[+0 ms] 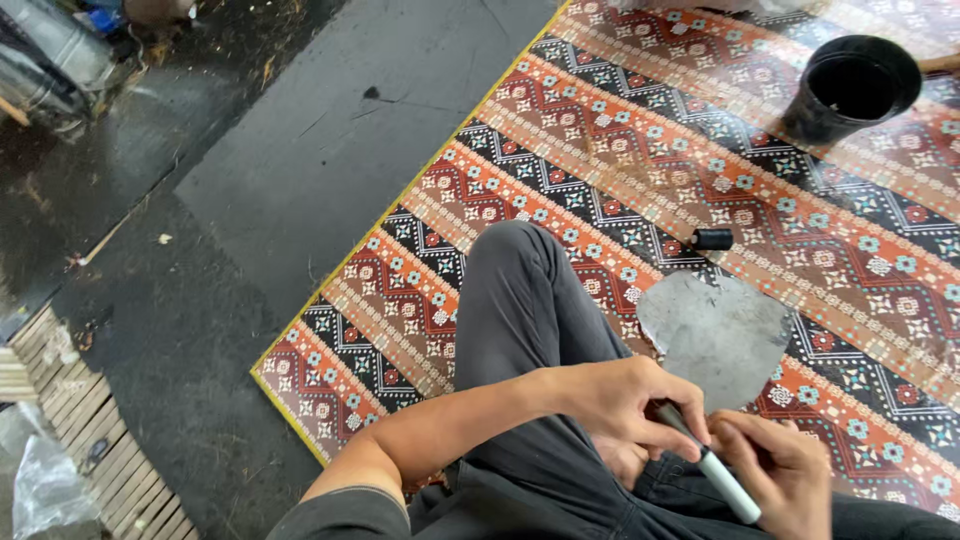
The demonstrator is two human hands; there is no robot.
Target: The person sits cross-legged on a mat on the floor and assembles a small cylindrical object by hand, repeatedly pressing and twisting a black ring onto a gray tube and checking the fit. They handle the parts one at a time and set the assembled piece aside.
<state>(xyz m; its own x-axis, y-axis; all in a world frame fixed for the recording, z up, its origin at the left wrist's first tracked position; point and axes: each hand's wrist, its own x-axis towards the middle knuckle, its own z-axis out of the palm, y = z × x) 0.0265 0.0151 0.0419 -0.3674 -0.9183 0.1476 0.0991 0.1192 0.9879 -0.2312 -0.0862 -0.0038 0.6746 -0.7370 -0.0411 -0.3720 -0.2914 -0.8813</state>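
Note:
I sit on a patterned woven mat (620,150) with one knee raised in dark trousers (515,300). My left hand (615,400) pinches the dark upper end of a marker (722,480). The white barrel of that marker rests in my right hand (790,475), just above my lap. A small black cap (712,239) lies alone on the mat beyond my knee. A thin grey, roughly round sheet (720,335) lies flat on the mat right beside my hands.
A black bucket (855,85) stands on the mat at the far right. Dark wet concrete floor (300,180) lies left of the mat's yellow edge. Bamboo slats (90,440) and clear plastic (40,485) sit at the lower left, metal clutter (50,50) at the top left.

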